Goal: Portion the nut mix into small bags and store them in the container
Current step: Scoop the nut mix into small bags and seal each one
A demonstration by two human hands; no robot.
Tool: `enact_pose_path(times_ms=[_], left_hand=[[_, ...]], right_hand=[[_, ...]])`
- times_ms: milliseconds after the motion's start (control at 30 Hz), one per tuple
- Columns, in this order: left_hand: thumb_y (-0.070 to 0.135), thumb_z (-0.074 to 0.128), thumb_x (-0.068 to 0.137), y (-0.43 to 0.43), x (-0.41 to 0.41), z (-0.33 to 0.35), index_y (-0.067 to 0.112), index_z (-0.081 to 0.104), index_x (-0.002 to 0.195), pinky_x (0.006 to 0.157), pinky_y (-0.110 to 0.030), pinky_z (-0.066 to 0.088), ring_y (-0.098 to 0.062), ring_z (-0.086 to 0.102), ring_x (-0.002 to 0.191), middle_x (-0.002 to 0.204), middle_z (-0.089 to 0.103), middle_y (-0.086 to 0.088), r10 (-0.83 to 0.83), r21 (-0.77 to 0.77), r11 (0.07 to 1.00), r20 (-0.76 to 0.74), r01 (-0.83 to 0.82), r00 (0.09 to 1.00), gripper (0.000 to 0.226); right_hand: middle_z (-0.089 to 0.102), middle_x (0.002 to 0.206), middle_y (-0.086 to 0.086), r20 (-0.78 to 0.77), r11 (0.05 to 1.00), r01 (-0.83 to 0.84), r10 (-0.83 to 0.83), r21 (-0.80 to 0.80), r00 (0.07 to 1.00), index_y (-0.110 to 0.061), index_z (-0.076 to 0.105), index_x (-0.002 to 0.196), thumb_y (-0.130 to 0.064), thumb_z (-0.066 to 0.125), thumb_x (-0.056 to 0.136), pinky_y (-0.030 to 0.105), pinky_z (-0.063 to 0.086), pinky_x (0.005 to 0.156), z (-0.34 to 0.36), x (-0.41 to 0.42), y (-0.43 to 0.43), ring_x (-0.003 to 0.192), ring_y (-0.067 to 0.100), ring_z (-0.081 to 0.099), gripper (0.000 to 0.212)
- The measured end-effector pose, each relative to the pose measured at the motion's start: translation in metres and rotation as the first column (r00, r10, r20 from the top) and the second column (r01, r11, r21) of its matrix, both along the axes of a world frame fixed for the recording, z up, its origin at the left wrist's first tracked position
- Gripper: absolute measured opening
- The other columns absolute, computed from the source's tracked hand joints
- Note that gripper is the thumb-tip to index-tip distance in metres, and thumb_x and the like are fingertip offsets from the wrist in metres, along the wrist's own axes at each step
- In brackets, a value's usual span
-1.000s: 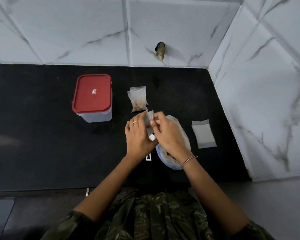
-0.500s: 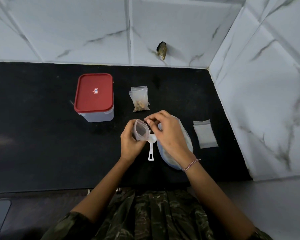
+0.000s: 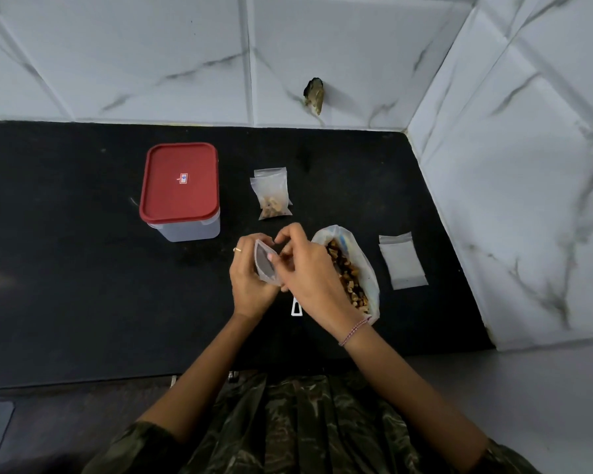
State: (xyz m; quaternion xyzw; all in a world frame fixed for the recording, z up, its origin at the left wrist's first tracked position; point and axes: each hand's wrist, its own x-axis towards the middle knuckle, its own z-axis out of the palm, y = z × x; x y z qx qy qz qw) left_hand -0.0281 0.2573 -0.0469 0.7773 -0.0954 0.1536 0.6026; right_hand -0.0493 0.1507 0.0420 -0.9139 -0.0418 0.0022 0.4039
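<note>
- a camouflage-patterned garment [image 3: 288,432] fills the bottom edge, with both bare forearms reaching forward over the black countertop [image 3: 83,268].
- a beaded bracelet [image 3: 355,331] sits on the right wrist.
- the flat end of a white scoop handle [image 3: 297,307] lies on the countertop and pokes out from under the right hand; its bowl is hidden.
- the left hand [image 3: 250,282] has its fingers curled round a small zip bag [image 3: 266,265], holding it above the countertop with the mouth spread open and turned toward the right hand. a ring [image 3: 237,249] shows on one finger.
- the right hand [image 3: 312,271] has its fingers bent in at the small zip bag's mouth and pinches its rim at the top edge. whether anything is inside the bag cannot be told.
- just right of the right hand a large bag of nut mix [image 3: 353,271] lies on the countertop with its mouth open and the brown nuts showing.
- further right, apart from that bag, a stack of empty small bags [image 3: 403,261] lies flat.
- beyond the hands two filled small bags [image 3: 271,196] lie overlapped, nuts gathered at their lower ends.
- left of those stands the clear container [image 3: 185,230], its red lid [image 3: 180,183] on.
- at the back, white marble-look wall tiles [image 3: 117,56] meet in a corner, with a dark broken spot [image 3: 314,95] in one.
</note>
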Motion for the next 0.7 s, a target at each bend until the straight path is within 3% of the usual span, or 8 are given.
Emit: enact_pose_path(times_ms=[67, 167, 233, 333, 533, 700], left_hand=[[0.028, 0.075, 0.072, 0.004, 0.001, -0.001, 0.008, 0.057, 0.101, 0.077, -0.021, 0.045, -0.017, 0.057, 0.091, 0.098, 0.057, -0.010, 0.020, 0.028, 0.999, 0.012, -0.021, 1.000, 0.039], [0.038, 0.077, 0.073, 0.010, -0.002, -0.007, 0.007, 0.058, 0.099, 0.080, -0.020, 0.046, -0.016, 0.057, 0.092, 0.098, 0.059, -0.006, 0.037, 0.054, 0.998, -0.004, -0.036, 0.999, 0.044], [0.040, 0.077, 0.073, 0.012, -0.006, -0.011, 0.009, 0.058, 0.097, 0.078, -0.020, 0.046, -0.014, 0.057, 0.091, 0.097, 0.059, -0.004, 0.029, 0.057, 0.998, -0.027, -0.027, 0.999, 0.044], [0.044, 0.077, 0.072, 0.011, -0.011, -0.015, 0.010, 0.058, 0.098, 0.077, -0.019, 0.046, -0.013, 0.056, 0.089, 0.096, 0.059, -0.001, 0.016, 0.069, 0.998, -0.064, -0.012, 0.998, 0.047], [0.036, 0.083, 0.071, 0.011, -0.013, -0.019, 0.013, 0.056, 0.100, 0.075, -0.010, 0.042, -0.006, 0.054, 0.091, 0.098, 0.058, 0.003, -0.032, 0.109, 0.993, -0.154, 0.050, 0.988, 0.045], [0.027, 0.084, 0.070, 0.011, -0.014, -0.022, 0.012, 0.056, 0.104, 0.076, -0.009, 0.044, -0.002, 0.054, 0.096, 0.102, 0.059, 0.005, -0.055, 0.122, 0.989, -0.202, 0.080, 0.978, 0.046]], right_hand=[[0.062, 0.077, -0.004, -0.087, 0.979, 0.141, -0.129, 0.146, 0.988, -0.016, 0.045, 0.116, -0.033, 0.053, 0.094, 0.022, 0.055, 0.057, -0.003, 0.002, -0.005, 0.063, 0.005, 0.063, 0.029], [0.050, 0.068, -0.013, -0.030, 0.952, 0.238, -0.248, -0.193, 0.968, -0.019, 0.042, 0.117, -0.040, 0.050, 0.094, 0.026, 0.048, 0.057, -0.024, 0.000, -0.021, 0.067, 0.007, 0.059, 0.031], [0.055, 0.078, -0.009, -0.048, 0.902, 0.171, -0.207, -0.395, 0.977, -0.020, 0.041, 0.116, -0.036, 0.053, 0.094, 0.024, 0.040, 0.055, -0.042, -0.005, -0.027, 0.073, 0.011, 0.060, 0.031], [0.060, 0.097, 0.004, -0.098, 0.842, 0.048, -0.119, -0.538, 0.988, -0.018, 0.042, 0.116, -0.030, 0.055, 0.093, 0.025, 0.039, 0.058, -0.065, -0.010, -0.024, 0.085, 0.017, 0.059, 0.030], [0.061, 0.091, 0.005, -0.071, 0.795, -0.012, -0.039, -0.606, 0.997, -0.013, 0.046, 0.108, -0.026, 0.056, 0.093, 0.031, 0.051, 0.065, -0.079, -0.008, -0.014, 0.087, 0.019, 0.058, 0.023], [0.062, 0.090, 0.004, -0.118, 0.809, -0.009, -0.075, -0.588, 0.990, -0.015, 0.047, 0.108, -0.026, 0.057, 0.092, 0.031, 0.048, 0.062, -0.085, -0.006, -0.011, 0.081, 0.020, 0.061, 0.022]])
